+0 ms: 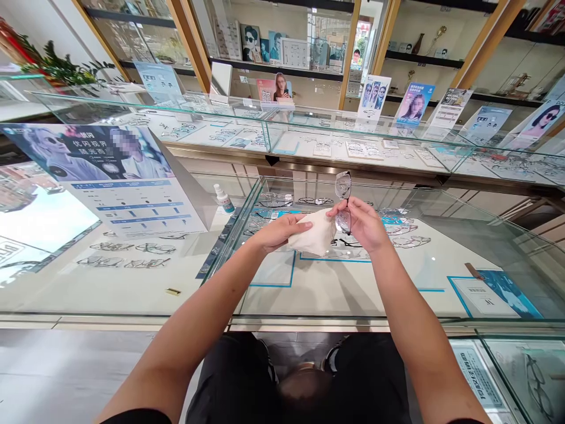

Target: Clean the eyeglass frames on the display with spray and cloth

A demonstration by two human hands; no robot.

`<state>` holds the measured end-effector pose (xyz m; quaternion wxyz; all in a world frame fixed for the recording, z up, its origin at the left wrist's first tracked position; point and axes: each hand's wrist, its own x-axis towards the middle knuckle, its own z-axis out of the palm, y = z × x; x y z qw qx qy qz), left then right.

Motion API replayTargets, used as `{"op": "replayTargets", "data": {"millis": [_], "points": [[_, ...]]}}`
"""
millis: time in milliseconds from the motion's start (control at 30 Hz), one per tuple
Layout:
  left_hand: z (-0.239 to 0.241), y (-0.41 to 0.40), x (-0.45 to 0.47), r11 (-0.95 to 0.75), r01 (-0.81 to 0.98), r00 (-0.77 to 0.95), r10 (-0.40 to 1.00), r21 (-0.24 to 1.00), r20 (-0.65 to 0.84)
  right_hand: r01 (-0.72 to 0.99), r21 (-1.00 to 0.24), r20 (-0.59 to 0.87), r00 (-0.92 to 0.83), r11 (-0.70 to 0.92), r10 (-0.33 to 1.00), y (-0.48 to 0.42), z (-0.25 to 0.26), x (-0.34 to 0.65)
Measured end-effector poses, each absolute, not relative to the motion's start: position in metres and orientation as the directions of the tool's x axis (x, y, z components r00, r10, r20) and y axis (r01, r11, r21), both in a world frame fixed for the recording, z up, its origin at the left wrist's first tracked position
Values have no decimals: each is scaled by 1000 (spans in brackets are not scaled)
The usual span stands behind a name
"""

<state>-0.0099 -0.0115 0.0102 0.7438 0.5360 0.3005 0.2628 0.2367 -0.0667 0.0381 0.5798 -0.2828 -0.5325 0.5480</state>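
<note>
Right hand (pixel 364 224) grip closed on spectacles (pixel 343 187), pinched near the bridge; frame upright, one lens above the grip, one at it; left hand (pixel 276 231) grip closed on bunched white cloth (pixel 314 235), just left of the right grip; contact with lower lens unclear; both above glass tabletop (pixel 397 277); spray bottle (pixel 223 198) stands well left of the left grip, beside a tilted poster (pixel 110 171).

This is an optician's shop. Glass display cases (pixel 397 259) hold rows of spectacle frames (pixel 128 254), and advertising cards (pixel 415 103) showing people in glasses stand on the far bench. Wall shelves (pixel 282 68) carry more eyewear posters.
</note>
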Motion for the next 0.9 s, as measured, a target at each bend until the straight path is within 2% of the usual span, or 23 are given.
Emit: {"op": "replayTargets", "data": {"millis": [267,433,633,900], "points": [[9,-4,-11,257,-365,513,857,895,-36,-327,-909,304,-99,258,948,-67,41,238],[13,-7,-10,235,-404,466,884,884,-22,-312,-922,279,-121,230,953,-66,38,237],[21,-8,-11,90,-474,304,950,876,67,-283,-925,296,-120,253,948,-65,35,236],[26,-23,-8,62,-440,394,910,896,130,-188,-965,227,-265,180,937,-76,33,210]]}}
